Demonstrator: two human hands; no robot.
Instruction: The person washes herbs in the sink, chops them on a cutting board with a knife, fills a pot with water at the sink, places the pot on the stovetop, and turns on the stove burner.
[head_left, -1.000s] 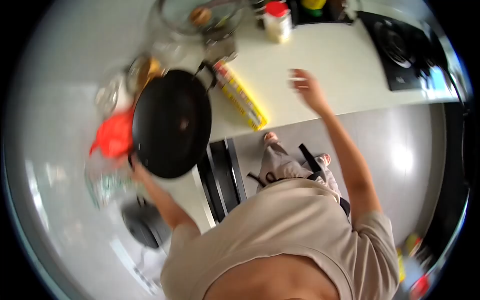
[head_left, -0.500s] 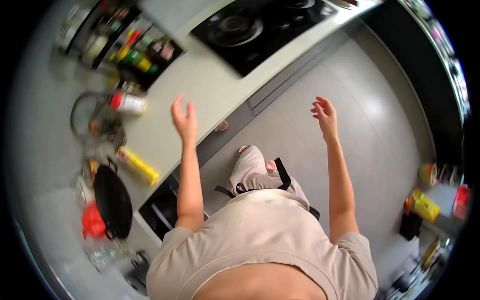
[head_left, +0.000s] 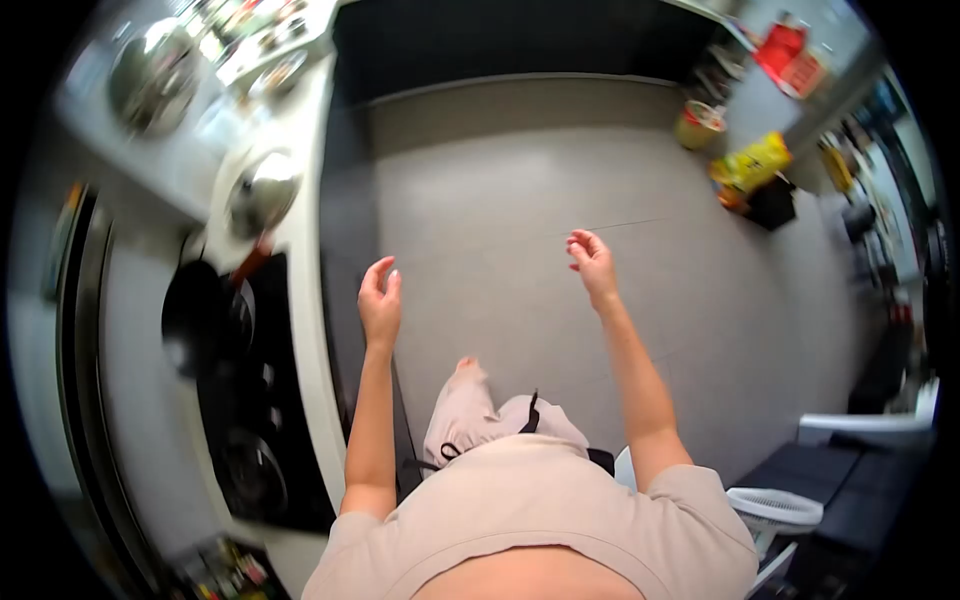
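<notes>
My left hand point(head_left: 380, 308) hangs in the air over the floor, just right of the counter edge. Its fingers are loosely bent and the thumb stands apart, with nothing held. Out in front on the other side, my right hand point(head_left: 594, 268) is also above the floor, fingers half curled and empty. Neither touches anything. Nearest to the left hand is the black gas stove point(head_left: 262, 400) set in the pale counter point(head_left: 312, 340). A dark wok point(head_left: 192, 315) with a reddish-brown handle rests on the stove's far burner.
A shiny metal pan or lid point(head_left: 265, 190) sits on the counter past the stove. Dark cabinets point(head_left: 520, 40) close off the far end. At the right stand a yellow bag point(head_left: 750, 165), a small bin point(head_left: 698, 125) and a white chair point(head_left: 775, 508). Grey floor point(head_left: 500, 180) stretches ahead.
My body has turned right and walked along the counter. The stove is now at my left, and the spice rack has shifted to the lower left. Both hands stay empty.
</notes>
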